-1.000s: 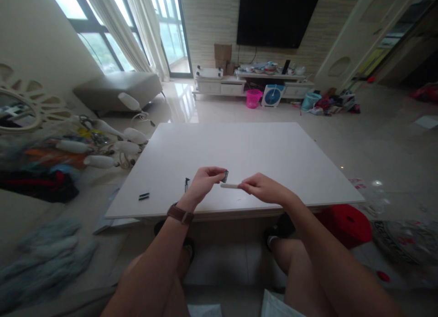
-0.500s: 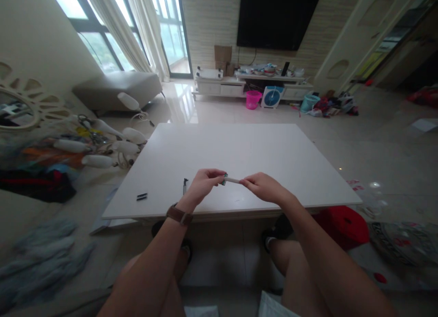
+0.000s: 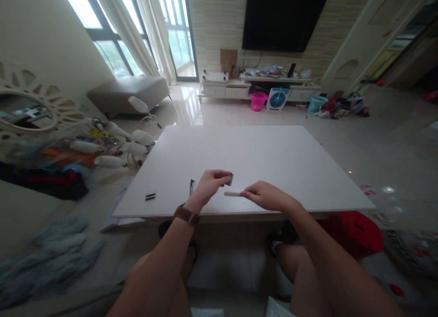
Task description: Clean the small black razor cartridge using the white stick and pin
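Note:
My left hand [image 3: 210, 184] pinches a small dark green piece [image 3: 231, 179] that looks like a circuit board, held tilted over the white table [image 3: 239, 148]. My right hand [image 3: 266, 194] is closed around one end of a thin, flat, whitish stick [image 3: 232, 194]. The stick points left, just below and apart from the board. Left of my left hand lies a small black-and-silver tool [image 3: 191, 187], its lower end hidden by my wrist. Farther left are two short black bars [image 3: 150, 197].
Lamp arms with white shades [image 3: 110, 161] stand off the table's left edge. A red round object [image 3: 359, 235] is by the near right corner. Across the floor are a pink basket [image 3: 258, 101], a blue-and-white fan [image 3: 277, 99] and a low cabinet [image 3: 219, 90].
The stick has come away from the board and is now lower, with my right hand. My left hand has turned the board so that its face shows. The view has shifted slightly.

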The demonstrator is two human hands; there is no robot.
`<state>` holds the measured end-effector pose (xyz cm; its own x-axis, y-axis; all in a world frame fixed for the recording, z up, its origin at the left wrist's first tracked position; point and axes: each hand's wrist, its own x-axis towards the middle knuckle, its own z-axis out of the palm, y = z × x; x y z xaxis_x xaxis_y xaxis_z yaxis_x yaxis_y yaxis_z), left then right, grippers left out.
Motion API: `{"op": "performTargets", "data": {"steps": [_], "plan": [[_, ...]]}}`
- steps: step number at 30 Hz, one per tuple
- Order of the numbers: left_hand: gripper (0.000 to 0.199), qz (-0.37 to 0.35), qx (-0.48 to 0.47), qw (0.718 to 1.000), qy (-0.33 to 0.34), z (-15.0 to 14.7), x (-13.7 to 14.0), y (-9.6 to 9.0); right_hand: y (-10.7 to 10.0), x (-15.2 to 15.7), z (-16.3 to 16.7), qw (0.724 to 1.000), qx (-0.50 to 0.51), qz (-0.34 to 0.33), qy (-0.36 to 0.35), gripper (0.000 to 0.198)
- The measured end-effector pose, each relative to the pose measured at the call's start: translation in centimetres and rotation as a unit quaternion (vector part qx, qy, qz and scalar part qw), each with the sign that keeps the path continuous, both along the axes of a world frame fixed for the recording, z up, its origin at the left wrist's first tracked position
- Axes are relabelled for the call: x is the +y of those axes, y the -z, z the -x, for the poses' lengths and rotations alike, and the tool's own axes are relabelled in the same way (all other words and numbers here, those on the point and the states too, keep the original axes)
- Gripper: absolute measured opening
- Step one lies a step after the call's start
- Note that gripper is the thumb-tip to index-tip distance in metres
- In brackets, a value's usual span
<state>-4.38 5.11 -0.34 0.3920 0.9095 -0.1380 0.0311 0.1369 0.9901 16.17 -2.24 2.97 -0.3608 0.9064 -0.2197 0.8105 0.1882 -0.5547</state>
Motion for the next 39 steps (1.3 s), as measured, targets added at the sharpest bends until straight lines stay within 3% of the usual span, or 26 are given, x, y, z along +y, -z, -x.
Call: {"op": "performTargets", "data": {"steps": [3,6,11,16,22,27,32,37,39], "plan": [[0.022,-0.003,-0.01,1.0,0.009,0.0,0.0,0.0,-0.3,0.1,-0.4,0.998,0.027,-0.048,0.044,0.052],[0.021,-0.002,-0.004,1.0,0.012,0.0,-0.1,0.0,-0.3,0.6,-1.3,0.997,0.011,-0.049,0.064,0.051],[0.021,0.004,0.003,1.0,0.013,-0.2,-0.3,-0.2,-0.4,1.0,-2.7,0.972,-0.049,-0.146,0.179,0.048],[0.021,0.003,0.001,1.0,0.014,-0.2,-0.4,-0.2,-0.3,0.5,-1.8,0.993,-0.029,-0.081,0.084,0.05],[0.022,0.008,0.008,1.0,0.014,-0.2,-0.3,-0.1,-0.6,0.6,-1.8,0.975,-0.097,-0.125,0.158,0.05],[0.023,0.014,-0.002,1.0,0.012,-0.2,-0.2,0.1,-0.5,0.7,-1.6,0.996,-0.026,-0.072,0.052,0.049],[0.025,0.029,-0.008,0.999,0.021,-0.2,-0.1,0.4,-0.7,0.7,-2.2,0.974,-0.081,-0.14,0.157,0.049],[0.023,0.026,-0.014,0.999,0.016,-0.3,-0.2,0.5,-0.6,0.4,-1.4,0.987,-0.08,-0.103,0.095,0.052],[0.022,0.021,-0.016,1.0,0.011,-0.5,-0.2,0.5,-0.5,0.4,-1.1,0.981,-0.112,-0.109,0.115,0.051]]}}
